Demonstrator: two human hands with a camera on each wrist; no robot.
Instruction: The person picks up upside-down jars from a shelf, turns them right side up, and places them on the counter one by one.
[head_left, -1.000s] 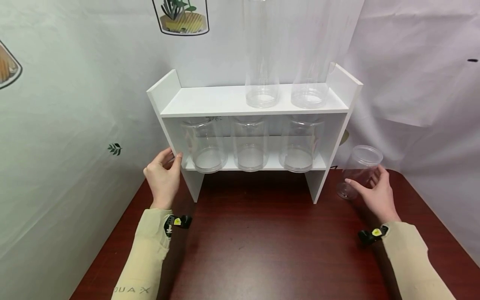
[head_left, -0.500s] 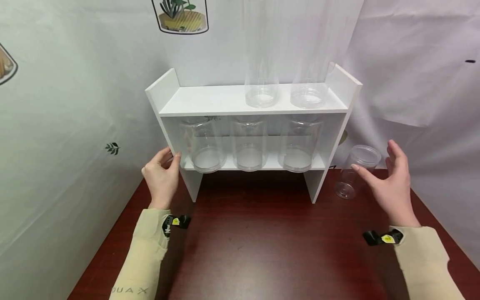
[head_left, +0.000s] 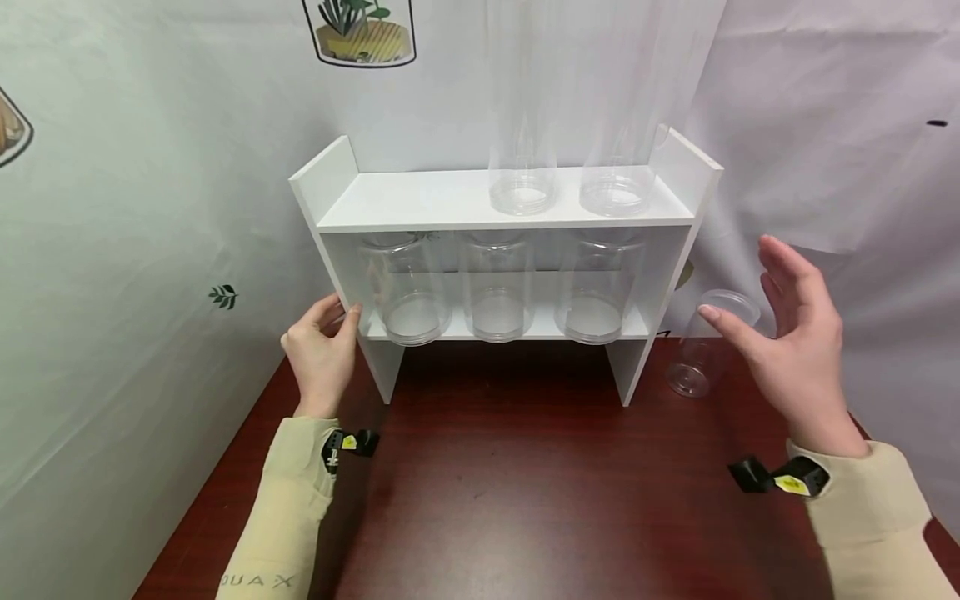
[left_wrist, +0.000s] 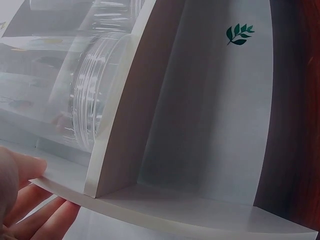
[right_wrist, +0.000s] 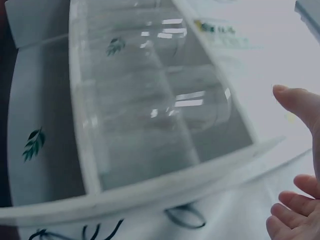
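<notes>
The person's left hand (head_left: 321, 358) grips a white two-tier shelf (head_left: 420, 200) at the front edge of its left side panel (head_left: 330, 181), pinching it between thumb and fingers; the left wrist view shows the thumb on the inner face and the fingers around the outside. The right hand (head_left: 802, 358) is raised with its thumb spread well away from the fingers, and its grasp encloses nothing. Just beside it, to the right of the shelf, a clear cylindrical plastic jar (head_left: 697, 357) stands on a glossy reddish-brown table (head_left: 487, 483). In the head view the right thumb overlaps the jar's upper part; whether the two touch cannot be told. On the lower board, three clear, wide cylindrical jars (head_left: 498, 287) stand upright in a row, spaced apart, with the leftmost close to the left hand. On the upper board, two tall clear cylinders (head_left: 522, 179) stand side by side at the middle and right. Both arms wear cream sleeves (head_left: 273, 517) and black wrist cameras (head_left: 787, 479). Behind the shelf hangs a pale cloth backdrop (head_left: 225, 125) printed with leaves and a planted jar.
</notes>
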